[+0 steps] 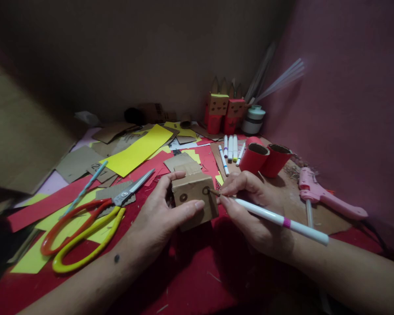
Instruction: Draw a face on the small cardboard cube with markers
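Marker [279, 219] tip near edge of box [195, 190]; red surface [197, 275] spreads below.

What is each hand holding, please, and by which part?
The left hand holds the cardboard box by its left side; the right hand holds the white marker near its tip.

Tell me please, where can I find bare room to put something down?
Mostly bare: the red work surface between the forearms, below the cardboard box, with thin scraps. A smaller patch of cardboard sheet lies between red tubes and pink glue gun. Crowded: the left, where scissors lie over paper; also the back, with markers.
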`<state>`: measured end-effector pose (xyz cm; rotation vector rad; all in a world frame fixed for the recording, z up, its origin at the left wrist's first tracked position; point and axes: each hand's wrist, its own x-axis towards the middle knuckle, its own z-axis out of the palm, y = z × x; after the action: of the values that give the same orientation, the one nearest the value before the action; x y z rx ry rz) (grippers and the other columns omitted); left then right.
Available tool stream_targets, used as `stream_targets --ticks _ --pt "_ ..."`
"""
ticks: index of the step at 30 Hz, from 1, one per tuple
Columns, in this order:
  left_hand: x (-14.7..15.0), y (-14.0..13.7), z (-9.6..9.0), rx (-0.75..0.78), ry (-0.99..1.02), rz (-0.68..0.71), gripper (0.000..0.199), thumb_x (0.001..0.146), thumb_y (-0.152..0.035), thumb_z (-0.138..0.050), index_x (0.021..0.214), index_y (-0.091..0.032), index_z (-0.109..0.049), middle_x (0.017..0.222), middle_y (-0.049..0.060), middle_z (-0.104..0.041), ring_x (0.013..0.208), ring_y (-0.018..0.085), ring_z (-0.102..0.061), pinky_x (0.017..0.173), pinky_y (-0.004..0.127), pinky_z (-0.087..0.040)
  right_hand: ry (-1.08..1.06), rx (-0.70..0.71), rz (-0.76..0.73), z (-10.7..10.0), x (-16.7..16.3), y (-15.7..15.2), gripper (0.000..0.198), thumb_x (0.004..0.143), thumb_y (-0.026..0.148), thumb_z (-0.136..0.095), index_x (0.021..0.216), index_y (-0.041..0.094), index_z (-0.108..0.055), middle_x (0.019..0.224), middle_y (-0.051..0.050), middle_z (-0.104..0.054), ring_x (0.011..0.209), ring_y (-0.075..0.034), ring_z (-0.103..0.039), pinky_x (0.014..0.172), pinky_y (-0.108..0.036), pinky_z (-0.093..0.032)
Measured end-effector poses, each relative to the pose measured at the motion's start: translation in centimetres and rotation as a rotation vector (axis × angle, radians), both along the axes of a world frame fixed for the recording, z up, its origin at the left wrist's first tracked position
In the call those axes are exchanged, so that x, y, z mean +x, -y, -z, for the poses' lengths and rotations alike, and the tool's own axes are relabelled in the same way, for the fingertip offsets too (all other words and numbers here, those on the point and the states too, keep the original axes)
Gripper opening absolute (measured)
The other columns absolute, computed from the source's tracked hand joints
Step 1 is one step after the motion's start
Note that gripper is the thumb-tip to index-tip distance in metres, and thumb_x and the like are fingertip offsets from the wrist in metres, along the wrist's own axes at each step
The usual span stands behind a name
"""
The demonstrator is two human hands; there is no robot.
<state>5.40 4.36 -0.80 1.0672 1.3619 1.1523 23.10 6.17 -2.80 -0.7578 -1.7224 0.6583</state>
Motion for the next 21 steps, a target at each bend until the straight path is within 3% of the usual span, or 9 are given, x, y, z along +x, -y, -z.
stream_targets --ticks 21 --pt "0.06 0.07 -0.16 -0.013 -0.004 0.006 0.054 0.07 -0.028 -0.08 0.119 -0.024 -0.058 0.094 0.002 -0.075 0.09 0.025 -0.073 0.068 0.027 -0.058 0.0 0.0 -0.044 -0.05 -0.16 0.11 0.01 0.088 0.014 -0.058 0.086 0.023 -0.053 0.072 0.004 -0.052 0.057 -0.011 -0.046 0.052 -0.026 -0.038"
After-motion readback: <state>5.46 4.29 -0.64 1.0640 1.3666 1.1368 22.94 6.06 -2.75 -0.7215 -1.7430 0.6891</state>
